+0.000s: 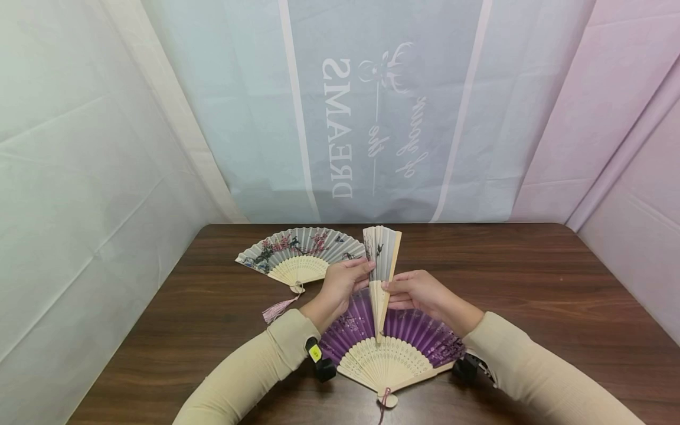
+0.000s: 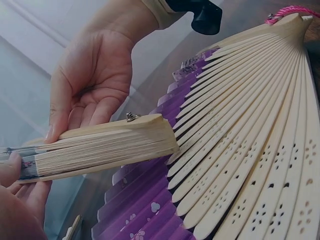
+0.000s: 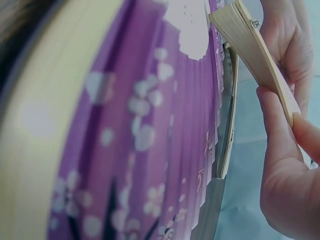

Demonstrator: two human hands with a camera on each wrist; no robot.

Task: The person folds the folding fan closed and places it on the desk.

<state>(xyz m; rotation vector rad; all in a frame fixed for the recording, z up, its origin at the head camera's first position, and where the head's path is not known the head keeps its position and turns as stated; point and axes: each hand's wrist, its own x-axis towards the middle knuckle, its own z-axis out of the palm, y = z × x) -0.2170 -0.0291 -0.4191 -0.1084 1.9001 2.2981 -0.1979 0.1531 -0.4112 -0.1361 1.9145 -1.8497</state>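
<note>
A nearly folded hand fan point(image 1: 380, 271) with pale wooden ribs and grey cloth stands upright between my hands, its pivot end pointing down. My left hand point(image 1: 342, 286) pinches the left side near the cloth; my right hand point(image 1: 419, 289) pinches the ribs from the right. In the left wrist view, the ribs of this folded fan point(image 2: 100, 152) lie stacked, with a small metal pivot at the end. Below it a purple fan point(image 1: 393, 354) with white blossoms lies spread on the table. In the right wrist view, its purple cloth point(image 3: 145, 125) fills much of the picture.
A spread grey fan point(image 1: 300, 254) with pink flowers lies at the back left, and its pink tassel point(image 1: 278, 310) rests on the brown table point(image 1: 542, 295). Behind the table hangs a light blue cloth point(image 1: 255, 118) with lettering. White cloth walls point(image 1: 95, 177) flank it.
</note>
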